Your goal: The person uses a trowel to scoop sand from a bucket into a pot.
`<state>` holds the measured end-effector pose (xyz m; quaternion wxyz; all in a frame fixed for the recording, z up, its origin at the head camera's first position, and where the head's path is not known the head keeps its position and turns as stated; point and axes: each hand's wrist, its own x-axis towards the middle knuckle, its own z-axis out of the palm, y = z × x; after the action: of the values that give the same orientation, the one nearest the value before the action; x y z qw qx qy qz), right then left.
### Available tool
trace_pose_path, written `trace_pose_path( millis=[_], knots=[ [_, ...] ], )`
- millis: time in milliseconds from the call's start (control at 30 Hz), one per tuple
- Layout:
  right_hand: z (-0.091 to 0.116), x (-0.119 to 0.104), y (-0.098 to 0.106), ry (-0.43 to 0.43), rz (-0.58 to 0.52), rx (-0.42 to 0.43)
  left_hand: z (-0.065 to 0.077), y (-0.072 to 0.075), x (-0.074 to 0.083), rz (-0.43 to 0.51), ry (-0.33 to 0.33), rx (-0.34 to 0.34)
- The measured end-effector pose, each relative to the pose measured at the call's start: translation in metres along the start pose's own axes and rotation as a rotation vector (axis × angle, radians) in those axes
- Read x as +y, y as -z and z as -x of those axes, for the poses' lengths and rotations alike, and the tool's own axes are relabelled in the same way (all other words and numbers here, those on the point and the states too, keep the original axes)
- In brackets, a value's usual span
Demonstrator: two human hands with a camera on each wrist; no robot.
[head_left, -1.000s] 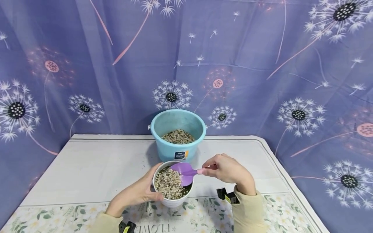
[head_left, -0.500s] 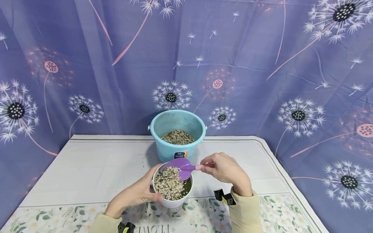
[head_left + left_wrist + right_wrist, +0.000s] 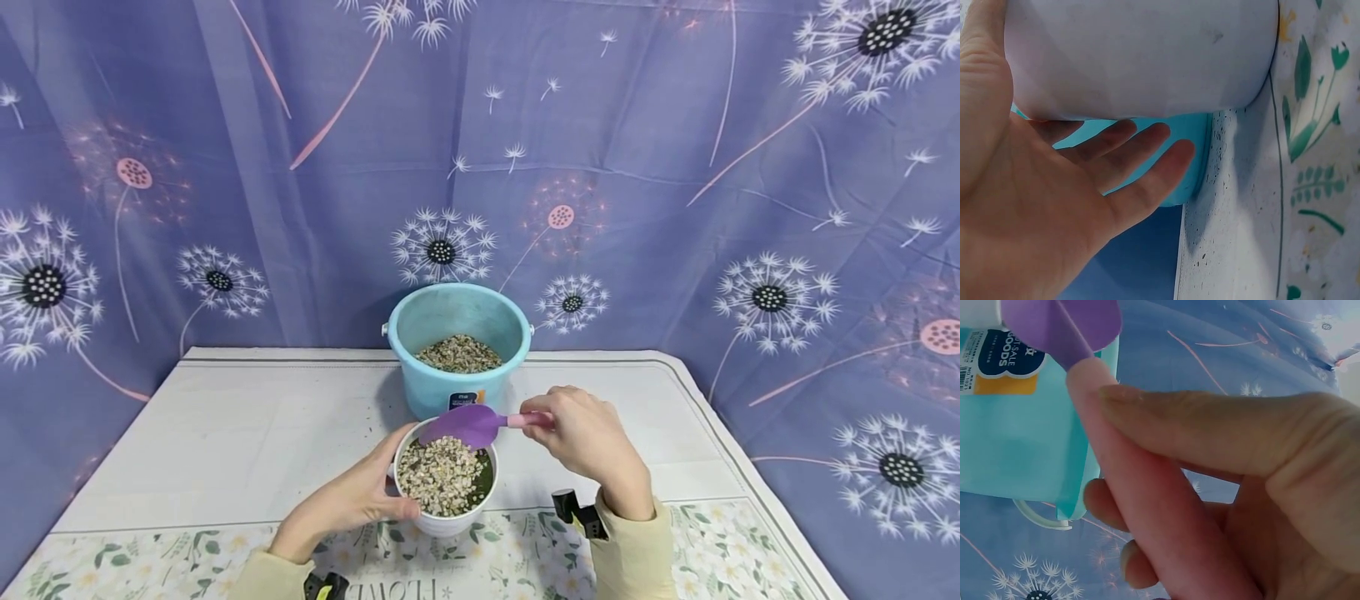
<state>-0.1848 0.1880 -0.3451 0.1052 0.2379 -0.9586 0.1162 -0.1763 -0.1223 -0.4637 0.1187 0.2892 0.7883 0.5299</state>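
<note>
My left hand (image 3: 356,492) holds a white flowerpot (image 3: 444,524), thumb at its near rim and fingers round the far left side. Pale gravel (image 3: 442,477) fills most of the pot, with a dark green patch (image 3: 483,483) showing at the right. A small garden trowel (image 3: 471,425) has its purple blade over the pot's far rim, tilted on edge. Its pink handle (image 3: 1147,506) is gripped by my right hand (image 3: 583,431), thumb along the top and fingers curled beneath. The left wrist view shows the pot's wall (image 3: 1147,56) with several fingers spread below it.
A light blue bucket (image 3: 427,385) stands right behind the pot, with gravel (image 3: 459,354) inside. Dark specks dot the white tabletop (image 3: 285,425) to its left. A floral cloth strip (image 3: 187,554) runs along the front, and a purple dandelion curtain (image 3: 337,208) surrounds the table.
The trowel blade has moved up toward the pot's far rim and turned on edge, leaving more gravel uncovered. My right hand has shifted slightly away; the left hand and pot stay put.
</note>
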Motion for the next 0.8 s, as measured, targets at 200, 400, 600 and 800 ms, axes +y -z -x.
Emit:
trace_pose_path(
  millis=[200, 400, 600, 800],
  knots=[
    [0.001, -0.002, 0.002, 0.035, 0.018, 0.104, -0.001, 0.000, -0.001, 0.009, -0.026, -0.003],
    [-0.001, -0.002, 0.002, 0.018, 0.017, 0.148, -0.001, 0.001, -0.001, 0.003, -0.035, -0.007],
    [-0.001, 0.002, 0.002, 0.031, -0.043, 0.150, 0.001, 0.001, -0.001, 0.000, -0.015, 0.004],
    [-0.002, 0.009, 0.001, 0.034, -0.136, 0.137, 0.002, 0.003, -0.002, 0.006, -0.023, 0.006]
  ],
)
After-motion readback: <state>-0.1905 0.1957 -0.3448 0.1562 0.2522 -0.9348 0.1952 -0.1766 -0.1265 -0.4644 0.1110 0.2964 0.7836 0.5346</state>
